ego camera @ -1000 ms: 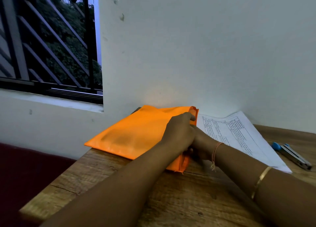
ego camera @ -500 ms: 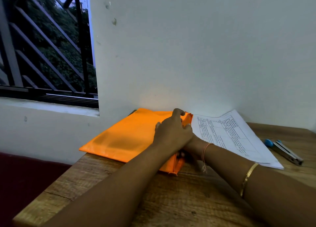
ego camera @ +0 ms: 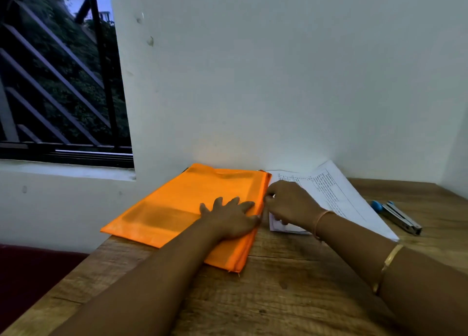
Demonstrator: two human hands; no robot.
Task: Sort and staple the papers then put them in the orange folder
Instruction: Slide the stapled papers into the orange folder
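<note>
Your left hand [ego camera: 233, 219] has dropped flat, fingers released, onto the orange folder [ego camera: 182, 206]; your right hand [ego camera: 288, 204], beside the folder's edge, pinches something unclear over the papers [ego camera: 336, 196]. Papers remain outside.

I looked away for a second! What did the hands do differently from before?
The left hand stopped bunching at the orange folder's right edge and now lies flat on top of it. The right hand, earlier tucked behind the left one, has come out beside that edge, fingers pinched there. The papers, stapler and folder stayed put.
</note>
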